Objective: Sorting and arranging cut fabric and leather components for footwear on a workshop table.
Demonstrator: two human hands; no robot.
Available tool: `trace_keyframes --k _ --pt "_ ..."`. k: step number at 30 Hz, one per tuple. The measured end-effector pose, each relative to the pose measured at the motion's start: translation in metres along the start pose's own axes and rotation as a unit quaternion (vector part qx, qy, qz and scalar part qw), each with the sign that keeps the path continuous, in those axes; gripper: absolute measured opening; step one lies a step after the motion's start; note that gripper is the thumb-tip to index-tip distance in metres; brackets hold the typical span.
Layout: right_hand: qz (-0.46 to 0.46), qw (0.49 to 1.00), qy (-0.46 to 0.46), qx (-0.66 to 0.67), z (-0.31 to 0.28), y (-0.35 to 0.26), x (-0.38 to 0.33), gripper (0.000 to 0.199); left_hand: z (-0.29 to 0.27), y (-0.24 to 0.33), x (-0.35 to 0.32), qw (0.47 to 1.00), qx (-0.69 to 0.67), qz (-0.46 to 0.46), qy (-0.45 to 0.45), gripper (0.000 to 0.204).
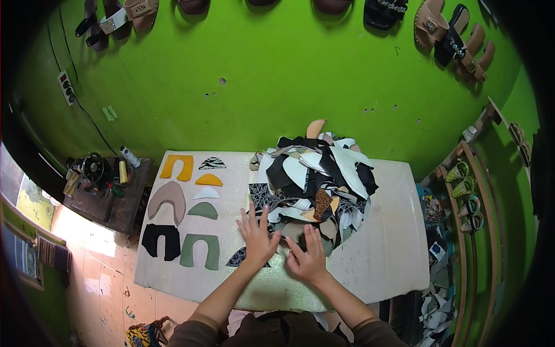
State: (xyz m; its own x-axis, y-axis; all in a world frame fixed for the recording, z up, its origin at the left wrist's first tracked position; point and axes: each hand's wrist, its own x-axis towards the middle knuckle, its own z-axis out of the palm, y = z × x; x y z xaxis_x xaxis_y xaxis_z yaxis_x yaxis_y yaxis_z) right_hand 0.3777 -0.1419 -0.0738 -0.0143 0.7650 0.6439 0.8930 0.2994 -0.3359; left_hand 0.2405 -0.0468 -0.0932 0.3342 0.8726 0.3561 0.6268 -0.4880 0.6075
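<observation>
A big heap of leather and fabric scraps (295, 173) in black, white, tan and patterns covers the middle of the pale table (393, 231). At its near left edge is my left hand (257, 236), fingers spread, with nothing seen in it. My right hand (308, 253) is beside it at the heap's near edge, fingers stretched out and thumb apart. Partly behind my left wrist lies a black patterned piece (237, 256). Further left are cut pieces in two columns: arches in yellow (184, 168), taupe (167, 199), black (151, 240) and green (190, 248), and half-rounds in zebra print (212, 163), yellow (208, 180), white (206, 193) and green (203, 210).
A sewing machine (95, 169) with thread spools stands on a small dark table at the left. Sandals (430, 26) hang along the green wall. At the right is a wooden rack (469, 202) with green shoes, and more scraps (437, 301) lie below it.
</observation>
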Motion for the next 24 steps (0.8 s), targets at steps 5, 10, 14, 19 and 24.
trace_keyframes --k 5,10,14,19,24 --pt "0.033 0.988 0.099 0.110 -0.038 0.005 0.076 0.028 -0.030 0.021 0.057 0.998 -0.007 0.000 0.060 0.058" --pt "0.106 0.968 0.213 0.083 -0.050 0.086 0.174 0.020 -0.029 0.051 0.152 0.991 0.065 0.119 0.018 0.056" --pt "0.250 0.944 0.181 0.120 -0.018 0.174 0.229 0.030 0.005 0.059 0.217 0.993 0.035 0.092 -0.066 0.059" --pt "0.445 0.858 -0.066 0.248 0.027 0.235 0.252 0.052 0.040 0.063 0.266 0.980 0.034 0.045 -0.190 0.069" --pt "0.404 0.888 -0.179 0.127 0.042 0.237 0.265 0.055 0.053 0.063 0.295 0.973 0.039 0.030 -0.225 0.069"
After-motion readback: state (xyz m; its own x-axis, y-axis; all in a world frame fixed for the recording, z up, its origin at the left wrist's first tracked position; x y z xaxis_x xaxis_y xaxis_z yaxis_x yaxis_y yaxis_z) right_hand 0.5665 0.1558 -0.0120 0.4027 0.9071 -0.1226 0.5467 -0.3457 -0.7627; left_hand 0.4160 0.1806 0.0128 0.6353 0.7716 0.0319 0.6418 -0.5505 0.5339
